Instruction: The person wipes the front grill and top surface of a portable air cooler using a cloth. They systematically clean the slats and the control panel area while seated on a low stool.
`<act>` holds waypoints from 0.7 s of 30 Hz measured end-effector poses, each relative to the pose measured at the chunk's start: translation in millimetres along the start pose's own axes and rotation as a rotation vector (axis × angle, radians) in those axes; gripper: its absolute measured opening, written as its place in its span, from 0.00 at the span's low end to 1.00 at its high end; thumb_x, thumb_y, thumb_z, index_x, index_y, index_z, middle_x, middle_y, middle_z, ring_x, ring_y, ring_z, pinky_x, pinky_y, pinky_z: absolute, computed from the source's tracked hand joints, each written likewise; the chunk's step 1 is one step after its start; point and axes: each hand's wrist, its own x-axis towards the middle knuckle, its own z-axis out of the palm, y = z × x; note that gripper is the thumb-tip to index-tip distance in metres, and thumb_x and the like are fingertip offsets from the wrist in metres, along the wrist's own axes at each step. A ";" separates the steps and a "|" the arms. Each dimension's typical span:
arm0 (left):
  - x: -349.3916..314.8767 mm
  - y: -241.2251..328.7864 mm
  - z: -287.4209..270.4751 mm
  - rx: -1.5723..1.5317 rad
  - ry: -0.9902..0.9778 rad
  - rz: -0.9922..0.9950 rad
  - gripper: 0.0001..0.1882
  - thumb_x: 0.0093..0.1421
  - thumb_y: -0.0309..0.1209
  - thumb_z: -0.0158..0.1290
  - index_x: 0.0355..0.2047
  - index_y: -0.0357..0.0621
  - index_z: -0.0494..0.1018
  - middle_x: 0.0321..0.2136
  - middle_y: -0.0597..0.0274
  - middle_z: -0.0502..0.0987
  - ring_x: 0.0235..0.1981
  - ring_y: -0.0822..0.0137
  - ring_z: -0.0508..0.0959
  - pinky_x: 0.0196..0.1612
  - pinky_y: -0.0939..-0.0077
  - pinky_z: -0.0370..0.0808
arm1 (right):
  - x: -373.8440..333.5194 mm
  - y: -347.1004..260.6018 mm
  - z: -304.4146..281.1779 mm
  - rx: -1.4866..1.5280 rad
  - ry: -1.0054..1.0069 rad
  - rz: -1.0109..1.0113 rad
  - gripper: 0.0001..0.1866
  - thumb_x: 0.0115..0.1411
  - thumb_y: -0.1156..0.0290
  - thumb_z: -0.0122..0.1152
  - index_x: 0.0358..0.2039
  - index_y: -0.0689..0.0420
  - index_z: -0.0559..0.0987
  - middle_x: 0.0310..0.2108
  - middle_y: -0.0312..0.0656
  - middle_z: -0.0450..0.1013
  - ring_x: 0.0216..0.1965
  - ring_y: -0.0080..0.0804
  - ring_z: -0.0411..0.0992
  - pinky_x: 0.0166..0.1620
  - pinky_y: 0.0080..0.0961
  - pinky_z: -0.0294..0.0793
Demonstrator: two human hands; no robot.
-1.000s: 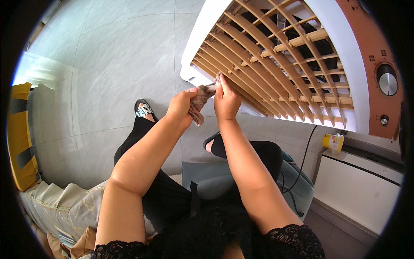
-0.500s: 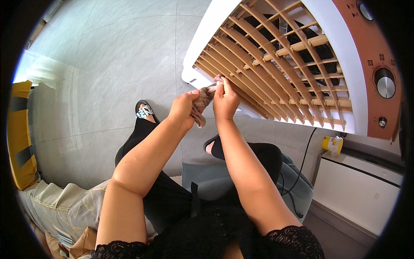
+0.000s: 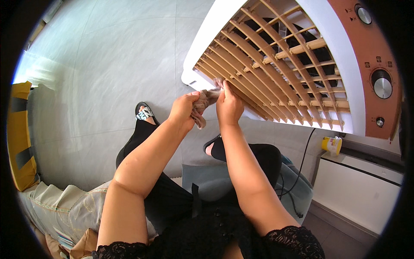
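A bunched greyish-brown cloth [image 3: 200,107] hangs between my two hands. My left hand [image 3: 183,108] is closed round its thicker, crumpled part. With thumb and fingers, my right hand [image 3: 229,105] grips the narrower end, right at the lower left slats of the tan grille [image 3: 267,69]. That grille fronts a large white appliance [image 3: 202,41], with dark fan parts showing behind the slats. Whether the cloth tip touches a slat is hard to tell. The fingertips of my right hand are partly hidden.
A copper-coloured panel with knobs [image 3: 382,86] runs along the appliance's right side. A dark cable [image 3: 305,157] drops beside a blue-grey seat [image 3: 207,177]. At the right, a yellow tub [image 3: 331,145] stands on a white cabinet [image 3: 353,185]. Grey floor tiles [image 3: 120,56] lie left.
My right hand has shifted slightly right and down, with the cloth's end still in it. My left hand stays almost in place. The appliance appears a little further left in view.
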 end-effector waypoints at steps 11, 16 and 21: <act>2.2 -3.8 -1.4 0.056 -0.019 -0.017 0.05 0.64 0.31 0.48 0.36 0.44 0.71 0.31 0.62 0.73 0.29 0.67 0.72 0.31 0.73 0.69 | -4.7 8.5 17.6 0.523 0.105 0.450 0.13 0.56 0.73 0.60 0.41 0.64 0.81 0.28 0.50 0.79 0.28 0.39 0.79 0.35 0.29 0.76; 13.5 -6.3 -7.3 0.065 -0.087 -0.010 0.05 0.64 0.31 0.48 0.35 0.44 0.71 0.28 0.63 0.73 0.27 0.68 0.71 0.29 0.72 0.68 | -0.6 6.0 -0.2 0.365 0.038 0.132 0.13 0.57 0.72 0.62 0.40 0.64 0.81 0.26 0.51 0.78 0.27 0.42 0.78 0.34 0.30 0.76; 14.8 -10.9 -6.5 0.053 -0.032 0.001 0.06 0.65 0.31 0.47 0.35 0.44 0.72 0.28 0.62 0.73 0.27 0.67 0.71 0.28 0.72 0.69 | -18.9 8.5 -47.3 0.792 0.018 0.498 0.11 0.62 0.73 0.58 0.44 0.59 0.81 0.19 0.30 0.72 0.18 0.12 0.65 0.19 0.12 0.63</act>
